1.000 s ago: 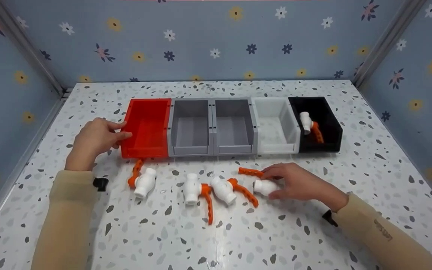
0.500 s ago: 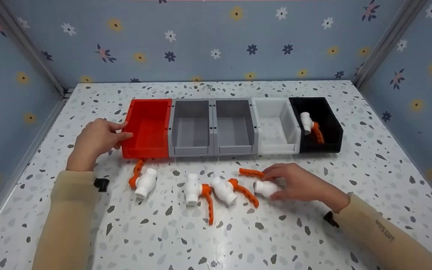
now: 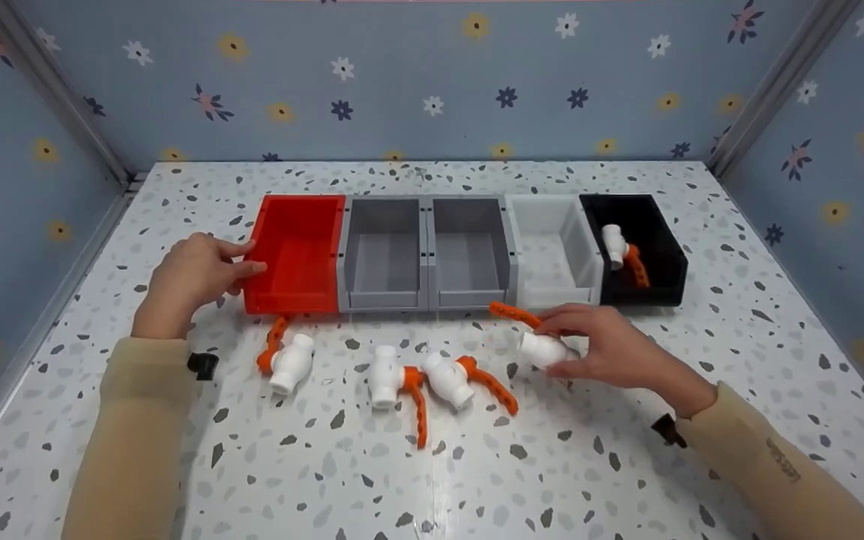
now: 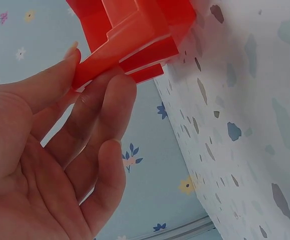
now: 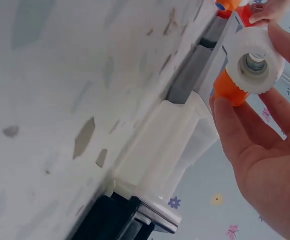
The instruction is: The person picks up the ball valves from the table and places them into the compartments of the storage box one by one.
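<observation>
Valve (image 3: pixel 541 349) pinched in right hand (image 3: pixel 616 349), thumb and fingers only, just above worktop (image 3: pixel 342 487), near white bin (image 3: pixel 541 297). Could slip from fingertip hold or snag jutting handle (image 3: pixel 513 312). Also pinching red bin (image 3: pixel 297 301) with left hand (image 3: pixel 196 274); could tug it askew.

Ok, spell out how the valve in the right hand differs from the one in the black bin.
The held valve is pinched in the right hand; the binned valve lies untouched in the black bin. In the head view, the held valve's handle points left, while the binned valve's handle runs toward the bin's front. Both have white bodies and orange handles.
</observation>
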Motion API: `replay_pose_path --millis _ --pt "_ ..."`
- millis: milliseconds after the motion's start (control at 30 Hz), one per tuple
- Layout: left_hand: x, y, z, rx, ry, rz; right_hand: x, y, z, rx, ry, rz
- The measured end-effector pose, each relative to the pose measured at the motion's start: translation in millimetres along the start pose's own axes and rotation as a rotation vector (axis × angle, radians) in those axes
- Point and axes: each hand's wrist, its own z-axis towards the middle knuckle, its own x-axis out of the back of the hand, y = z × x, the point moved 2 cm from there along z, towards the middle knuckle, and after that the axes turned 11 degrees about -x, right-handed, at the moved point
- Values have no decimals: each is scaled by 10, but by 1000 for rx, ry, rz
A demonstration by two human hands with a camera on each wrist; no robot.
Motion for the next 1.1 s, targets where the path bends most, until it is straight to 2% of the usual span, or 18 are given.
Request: replay_pose_path --millis 233,400,700,867,1100 --pt "-7 2 1 -3 12 10 108 7 -13 0 100 90" --pt "-20 8 3 -11 29 15 164 8 -3 -14 190 85" --pt "-24 4 -9 6 22 -4 292 7 32 -115 343 184" --pt "-22 6 -15 5 24 -6 333 48 88 -162 418 175" --pt "-19 6 -24 4 24 -5 343 145 186 -212 459 115"
